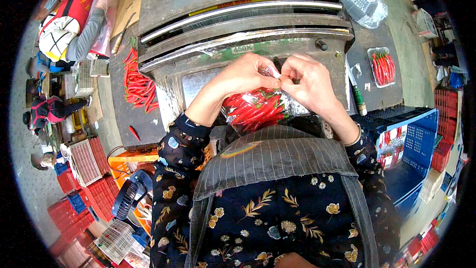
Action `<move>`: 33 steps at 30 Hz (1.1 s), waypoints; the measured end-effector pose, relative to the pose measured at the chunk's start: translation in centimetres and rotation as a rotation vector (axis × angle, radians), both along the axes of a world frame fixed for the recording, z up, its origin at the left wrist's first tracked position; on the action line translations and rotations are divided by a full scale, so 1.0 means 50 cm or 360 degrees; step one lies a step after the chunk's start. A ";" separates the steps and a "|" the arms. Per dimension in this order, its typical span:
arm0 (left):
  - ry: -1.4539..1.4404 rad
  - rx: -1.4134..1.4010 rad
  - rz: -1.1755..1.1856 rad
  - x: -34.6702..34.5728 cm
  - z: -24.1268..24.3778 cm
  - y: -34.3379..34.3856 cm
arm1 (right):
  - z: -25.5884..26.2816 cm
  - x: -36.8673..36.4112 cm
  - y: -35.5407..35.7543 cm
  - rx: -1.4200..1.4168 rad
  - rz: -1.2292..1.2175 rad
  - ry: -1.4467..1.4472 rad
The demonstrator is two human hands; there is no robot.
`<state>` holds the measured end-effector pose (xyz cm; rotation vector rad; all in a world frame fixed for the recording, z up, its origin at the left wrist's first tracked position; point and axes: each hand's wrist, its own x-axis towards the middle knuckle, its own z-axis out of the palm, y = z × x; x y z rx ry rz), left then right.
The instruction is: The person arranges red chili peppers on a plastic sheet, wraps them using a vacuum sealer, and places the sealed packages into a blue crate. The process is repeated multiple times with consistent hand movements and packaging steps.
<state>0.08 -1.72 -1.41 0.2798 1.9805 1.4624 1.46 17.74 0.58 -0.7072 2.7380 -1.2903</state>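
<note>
A clear plastic bag packed with red chili peppers (256,108) lies close in front of my apron. My left hand (243,72) pinches the bag's gathered film between thumb and fingers. Right beside it, my right hand (310,80) has its curled fingertips on the same bit of film. The two sets of fingertips nearly touch above the peppers. Both hands are over the front of a worn metal wrapping machine (267,50), whose long bars run across behind them. Part of the bag is hidden under my left wrist.
Loose chili peppers (139,85) are heaped at left. On the right are a wrapped tray of peppers (382,67), a green-handled knife (358,98), stacked clear trays (362,2) and a blue crate (418,149). Another knife (119,39) lies near a co-worker (70,22) at left.
</note>
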 end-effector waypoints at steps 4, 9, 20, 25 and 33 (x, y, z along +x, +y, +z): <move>0.0032 -0.0010 -0.0030 -0.001 0.004 0.001 | -0.014 -0.005 -0.010 0.0077 -0.0035 0.0207; 0.0030 0.0009 -0.0056 0.001 0.004 0.001 | -0.019 -0.014 -0.001 0.0113 -0.0018 0.0168; -0.0055 0.0052 -0.0083 -0.002 0.012 -0.008 | -0.055 -0.014 0.009 -0.0329 -0.0095 -0.0406; -0.0164 0.0300 -0.0051 0.001 0.001 -0.008 | -0.028 -0.013 0.015 -0.0440 0.0153 -0.0531; -0.0126 0.0303 -0.0054 -0.004 -0.006 -0.009 | -0.017 -0.021 0.019 -0.0367 0.0228 -0.0191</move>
